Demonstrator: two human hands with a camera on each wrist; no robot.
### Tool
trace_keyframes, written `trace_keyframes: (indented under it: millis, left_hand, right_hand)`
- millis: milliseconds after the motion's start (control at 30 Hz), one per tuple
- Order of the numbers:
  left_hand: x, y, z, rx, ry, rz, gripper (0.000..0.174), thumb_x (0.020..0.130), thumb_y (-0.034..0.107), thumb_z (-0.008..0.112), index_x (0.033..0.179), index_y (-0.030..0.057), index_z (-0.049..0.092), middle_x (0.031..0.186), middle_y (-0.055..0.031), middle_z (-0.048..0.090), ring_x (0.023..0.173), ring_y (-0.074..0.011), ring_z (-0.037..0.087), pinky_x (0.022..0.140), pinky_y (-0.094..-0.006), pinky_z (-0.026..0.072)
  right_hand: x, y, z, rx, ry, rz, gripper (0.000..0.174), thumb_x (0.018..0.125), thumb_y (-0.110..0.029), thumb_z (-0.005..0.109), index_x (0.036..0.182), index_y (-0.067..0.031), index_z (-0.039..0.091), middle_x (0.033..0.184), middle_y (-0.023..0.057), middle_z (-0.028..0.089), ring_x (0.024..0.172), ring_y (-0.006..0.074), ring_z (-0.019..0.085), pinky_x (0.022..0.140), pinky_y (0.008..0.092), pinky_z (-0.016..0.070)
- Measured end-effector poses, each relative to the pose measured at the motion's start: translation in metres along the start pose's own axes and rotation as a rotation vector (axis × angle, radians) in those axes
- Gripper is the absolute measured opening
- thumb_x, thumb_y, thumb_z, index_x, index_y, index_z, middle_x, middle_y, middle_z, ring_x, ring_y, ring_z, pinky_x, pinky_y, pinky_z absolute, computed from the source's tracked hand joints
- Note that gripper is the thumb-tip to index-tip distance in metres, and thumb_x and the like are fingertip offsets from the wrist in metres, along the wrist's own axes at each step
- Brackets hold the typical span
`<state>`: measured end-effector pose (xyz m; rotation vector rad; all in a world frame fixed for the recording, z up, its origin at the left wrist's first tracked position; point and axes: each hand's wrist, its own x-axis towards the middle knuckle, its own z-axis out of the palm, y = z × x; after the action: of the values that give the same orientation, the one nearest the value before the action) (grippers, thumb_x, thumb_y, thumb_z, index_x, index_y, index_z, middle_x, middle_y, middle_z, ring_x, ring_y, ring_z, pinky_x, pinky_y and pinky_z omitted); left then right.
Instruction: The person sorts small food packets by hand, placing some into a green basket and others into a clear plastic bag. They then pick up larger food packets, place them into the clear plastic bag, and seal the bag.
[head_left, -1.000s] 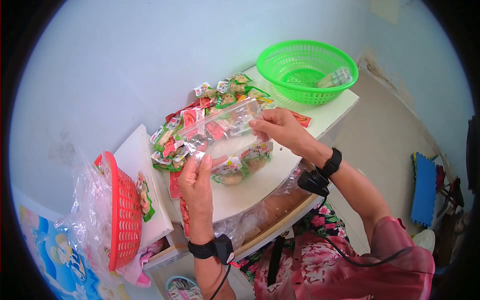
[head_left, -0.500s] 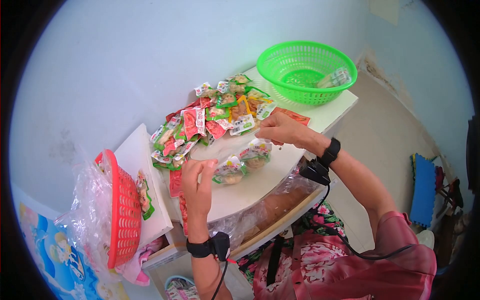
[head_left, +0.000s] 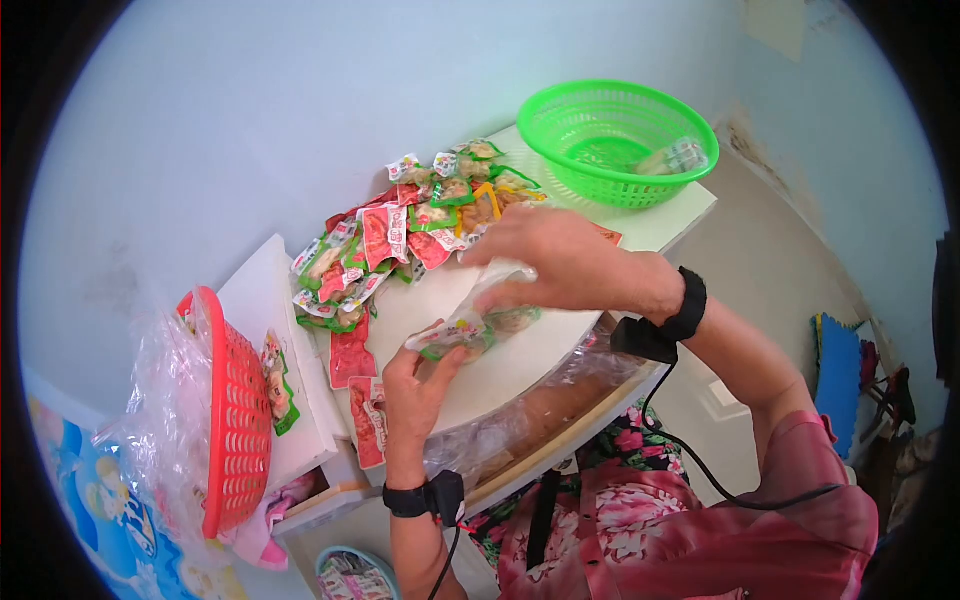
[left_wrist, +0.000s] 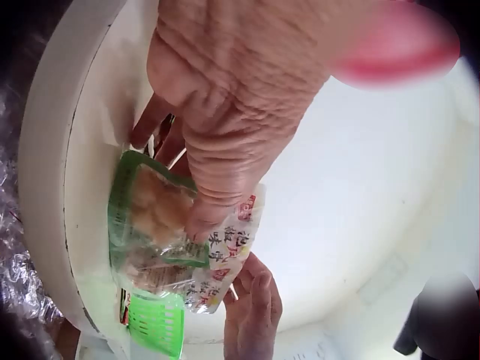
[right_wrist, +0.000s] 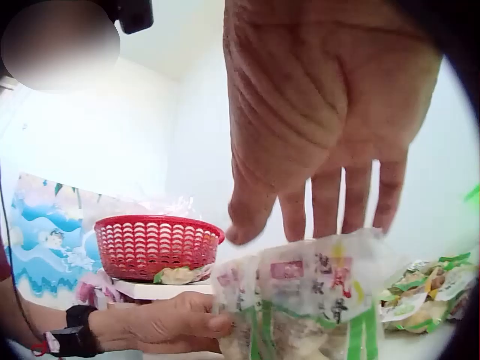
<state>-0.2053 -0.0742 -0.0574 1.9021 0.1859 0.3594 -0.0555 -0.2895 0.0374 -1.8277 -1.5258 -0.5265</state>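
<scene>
A clear bag holding green-and-white snack packets [head_left: 462,336] is low over the white table. My left hand [head_left: 415,400] grips its left end, the thumb lying on a packet [left_wrist: 161,210] in the left wrist view. Above the bag's right part is my right hand [head_left: 570,262]; in the right wrist view its fingers [right_wrist: 326,202] are straight and spread behind the upper edge of the bag [right_wrist: 300,292], no grip showing. Whether they touch the plastic I cannot tell.
Piled snack packets [head_left: 385,235] lie along the table's wall side. A green basket [head_left: 620,190] holding one bag stands at the back right; a red basket [head_left: 240,430] with clear plastic is on the left. Red packets [head_left: 368,420] lie near the left hand. Below is an open drawer [head_left: 540,410].
The raised top of the clear bag has gone down. My right hand let go of its edge, opened and moved over the bag; my left hand moved slightly right and now holds the bag's packet end.
</scene>
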Motion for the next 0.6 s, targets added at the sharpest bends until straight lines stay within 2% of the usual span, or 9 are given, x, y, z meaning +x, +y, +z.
trace_keyframes:
  millis: [67, 100, 167, 233, 367, 400, 500, 567, 600]
  left_hand:
    - [-0.002, 0.014, 0.001, 0.133, 0.015, -0.04, 0.04, 0.088, 0.02, 0.077, 0.118, -0.0046, 0.068, 0.103, -0.0121, 0.074, 0.096, -0.0146, 0.066, 0.089, -0.0307, 0.0502]
    - [-0.003, 0.012, 0.002, 0.095, 0.017, -0.033, 0.039, 0.089, 0.02, 0.077, 0.117, -0.0047, 0.068, 0.103, -0.0119, 0.074, 0.095, -0.0148, 0.066, 0.088, -0.031, 0.0504]
    - [-0.002, 0.0, 0.003, 0.0, 0.004, 0.005, 0.037, 0.089, 0.02, 0.077, 0.115, -0.005, 0.068, 0.101, -0.0116, 0.074, 0.094, -0.0151, 0.066, 0.085, -0.0315, 0.0507]
    - [-0.003, -0.01, 0.005, -0.023, -0.019, 0.015, 0.037, 0.088, 0.019, 0.076, 0.115, -0.0049, 0.068, 0.102, -0.0119, 0.074, 0.094, -0.0159, 0.066, 0.086, -0.032, 0.0507]
    - [-0.009, 0.002, 0.003, 0.097, -0.116, 0.025, 0.043, 0.087, 0.019, 0.076, 0.122, -0.0048, 0.064, 0.107, -0.0136, 0.073, 0.099, -0.0176, 0.065, 0.09, -0.0324, 0.0497]
    - [-0.012, 0.013, 0.009, 0.067, -0.088, 0.042, 0.056, 0.087, 0.017, 0.076, 0.134, -0.0043, 0.057, 0.114, -0.0172, 0.071, 0.108, -0.0203, 0.065, 0.097, -0.0336, 0.0471]
    - [-0.017, 0.001, 0.012, 0.107, -0.045, 0.101, 0.064, 0.086, 0.015, 0.076, 0.142, -0.0033, 0.05, 0.12, -0.0198, 0.07, 0.115, -0.0235, 0.065, 0.103, -0.0358, 0.0439]
    - [-0.021, 0.001, 0.015, 0.124, -0.035, 0.113, 0.066, 0.086, 0.012, 0.075, 0.144, -0.0029, 0.049, 0.121, -0.0204, 0.069, 0.117, -0.0253, 0.064, 0.105, -0.037, 0.0428]
    - [-0.023, 0.0, 0.016, 0.134, -0.031, 0.116, 0.066, 0.086, 0.011, 0.075, 0.145, -0.0026, 0.048, 0.121, -0.0207, 0.069, 0.118, -0.0262, 0.064, 0.106, -0.0376, 0.0423]
  right_hand:
    - [0.0, -0.006, 0.001, 0.004, -0.299, 0.056, 0.024, 0.092, -0.029, 0.065, 0.093, -0.0058, 0.068, 0.087, 0.0141, 0.068, 0.081, 0.035, 0.066, 0.068, 0.0468, 0.0518]
    - [-0.002, -0.008, -0.001, -0.012, -0.447, 0.098, 0.023, 0.092, -0.029, 0.064, 0.092, -0.0062, 0.068, 0.085, 0.0152, 0.067, 0.081, 0.0366, 0.066, 0.067, 0.0478, 0.0516]
    - [0.0, -0.004, 0.004, -0.151, -0.521, 0.131, 0.022, 0.093, -0.026, 0.06, 0.086, -0.0057, 0.065, 0.079, 0.0171, 0.065, 0.079, 0.0397, 0.066, 0.063, 0.0499, 0.0501]
    - [-0.002, 0.001, 0.005, -0.094, -0.457, 0.094, 0.024, 0.095, -0.025, 0.057, 0.083, -0.0055, 0.062, 0.075, 0.0181, 0.064, 0.075, 0.0407, 0.065, 0.061, 0.0518, 0.0485]
    - [-0.002, 0.008, 0.001, 0.035, -0.407, 0.244, 0.024, 0.097, -0.023, 0.055, 0.086, -0.0041, 0.065, 0.082, 0.019, 0.066, 0.08, 0.0414, 0.064, 0.068, 0.0512, 0.0496]
    - [-0.008, 0.023, 0.007, 0.208, -0.318, 0.296, 0.025, 0.097, -0.026, 0.057, 0.092, -0.0038, 0.068, 0.085, 0.0202, 0.068, 0.079, 0.0409, 0.064, 0.072, 0.0485, 0.0501]
    - [-0.007, 0.043, -0.019, 0.264, -0.116, 0.386, 0.024, 0.098, -0.026, 0.057, 0.097, -0.0055, 0.07, 0.083, 0.0196, 0.067, 0.075, 0.0319, 0.064, 0.075, 0.0438, 0.0508]
    - [0.0, 0.049, -0.053, 0.223, -0.019, 0.548, 0.03, 0.103, -0.027, 0.057, 0.104, 0.0, 0.069, 0.083, 0.0095, 0.067, 0.075, 0.015, 0.057, 0.073, 0.0355, 0.0504]
    - [0.003, 0.058, -0.071, 0.198, 0.042, 0.631, 0.031, 0.103, -0.028, 0.057, 0.104, 0.0009, 0.069, 0.082, 0.0058, 0.066, 0.076, 0.0129, 0.057, 0.071, 0.0334, 0.0502]
